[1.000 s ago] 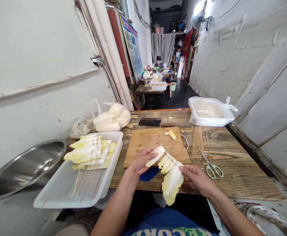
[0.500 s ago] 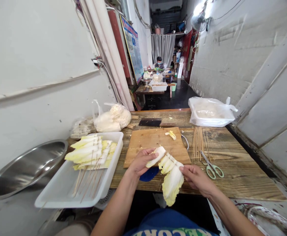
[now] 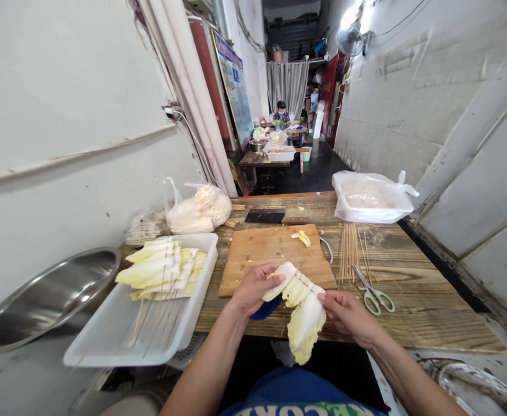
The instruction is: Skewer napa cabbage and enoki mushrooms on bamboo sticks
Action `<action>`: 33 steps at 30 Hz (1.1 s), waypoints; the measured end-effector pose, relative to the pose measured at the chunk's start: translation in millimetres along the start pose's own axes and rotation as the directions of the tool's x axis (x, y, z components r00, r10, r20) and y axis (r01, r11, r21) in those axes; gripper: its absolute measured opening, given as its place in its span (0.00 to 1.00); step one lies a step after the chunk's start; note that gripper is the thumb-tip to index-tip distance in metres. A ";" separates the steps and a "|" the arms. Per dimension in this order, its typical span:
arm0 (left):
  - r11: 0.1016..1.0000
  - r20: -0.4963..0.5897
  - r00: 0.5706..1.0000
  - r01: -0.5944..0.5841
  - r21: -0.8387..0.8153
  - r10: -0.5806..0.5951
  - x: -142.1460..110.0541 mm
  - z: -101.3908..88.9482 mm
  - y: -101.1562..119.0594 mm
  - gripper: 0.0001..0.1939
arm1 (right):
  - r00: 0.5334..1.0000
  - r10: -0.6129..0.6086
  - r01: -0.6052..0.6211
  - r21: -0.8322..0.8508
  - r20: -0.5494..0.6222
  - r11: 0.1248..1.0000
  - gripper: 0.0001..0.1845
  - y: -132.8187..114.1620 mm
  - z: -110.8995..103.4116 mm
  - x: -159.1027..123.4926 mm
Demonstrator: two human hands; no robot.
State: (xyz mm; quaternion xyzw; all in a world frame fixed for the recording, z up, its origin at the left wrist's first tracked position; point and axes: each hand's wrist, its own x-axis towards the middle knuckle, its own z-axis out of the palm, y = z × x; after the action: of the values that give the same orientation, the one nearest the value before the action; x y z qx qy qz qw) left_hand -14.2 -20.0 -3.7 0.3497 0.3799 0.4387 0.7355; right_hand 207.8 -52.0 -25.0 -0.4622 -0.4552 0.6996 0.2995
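My left hand (image 3: 255, 287) pinches a pale cabbage leaf (image 3: 288, 270) between thumb and fingers. That leaf meets the upper end of a row of cabbage leaves (image 3: 296, 289) threaded side by side on a thin skewer. At the row's other end, my right hand (image 3: 344, 309) grips the edge of a large frilly leaf (image 3: 307, 326); whether its fingers also hold the skewer is hidden. Both hands are over the near edge of a wooden cutting board (image 3: 253, 254). A small yellow cabbage piece (image 3: 303, 237) lies on the board.
Skewered cabbage fills part of a white tray (image 3: 106, 346) at left, by a steel basin (image 3: 54, 294). Scissors (image 3: 377, 297) and loose skewers (image 3: 348, 254) lie right of the board; a cleaver (image 3: 266, 216) lies behind it. A bagged white container (image 3: 372, 199) stands at back right. A person (image 3: 281, 112) sits far off.
My left hand has moved slightly right, bringing its leaf against the upper end of the threaded row, closing the gap seen before. My right hand has hardly moved.
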 end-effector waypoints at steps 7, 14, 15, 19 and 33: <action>0.999 0.011 1.000 0.013 0.046 -0.014 0.5 -0.8 5.8 0.23 | 0.998 -0.058 0.059 -0.036 0.019 0.998 0.30 0.0 -3.0 1.7; 0.954 0.095 0.995 -0.050 0.296 0.022 -2.8 -7.1 27.0 0.25 | 0.990 -0.128 0.134 -0.099 0.062 0.986 0.29 -6.1 -3.5 -1.2; 0.941 0.111 0.994 -0.049 0.335 0.013 -2.5 -7.0 27.7 0.24 | 0.988 -0.142 0.149 -0.109 0.067 0.983 0.29 -6.4 -2.9 -1.0; 0.933 0.118 0.992 0.004 0.361 -0.050 1.2 -6.4 25.2 0.18 | 0.977 -0.187 0.201 -0.153 0.101 0.968 0.28 -7.0 -0.1 0.0; 0.964 0.072 0.992 0.080 0.254 -0.102 5.5 5.3 6.1 0.15 | 0.971 -0.214 0.230 -0.183 0.103 0.956 0.28 -9.2 -0.8 0.2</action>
State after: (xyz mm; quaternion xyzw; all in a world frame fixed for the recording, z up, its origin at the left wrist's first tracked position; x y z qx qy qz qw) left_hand -10.1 -13.7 2.5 0.4403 0.4165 0.3378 0.7201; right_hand 208.4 -47.8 -16.8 -0.4057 -0.5820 0.6324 0.3110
